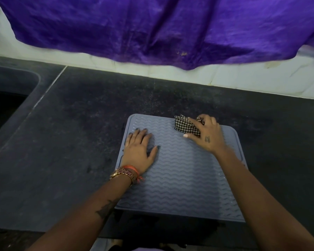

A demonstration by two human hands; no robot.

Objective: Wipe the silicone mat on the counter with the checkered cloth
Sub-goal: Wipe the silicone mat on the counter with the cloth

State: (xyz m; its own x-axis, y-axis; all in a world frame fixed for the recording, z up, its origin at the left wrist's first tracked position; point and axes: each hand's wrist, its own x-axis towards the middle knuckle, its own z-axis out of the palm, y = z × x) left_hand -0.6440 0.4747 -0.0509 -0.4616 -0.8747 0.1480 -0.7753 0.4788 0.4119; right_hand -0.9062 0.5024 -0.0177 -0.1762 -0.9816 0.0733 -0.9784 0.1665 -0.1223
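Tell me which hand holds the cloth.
The right hand grips the checkered cloth at the mat's far edge; the left hand lies flat, holding nothing.

Silicone mat [185,178] sits at counter's near edge; left hand [139,151] flat on its left part, right hand [205,134] gripping checkered cloth [186,126] at far right corner. Middle and near half of mat open for passing. Dark counter [80,142] bare left of mat and behind it, up to white wall tiles [243,78]. Purple cloth [152,28] hangs low over back wall, crowding overhead room there. Sink basin [5,98] drops away at far left.
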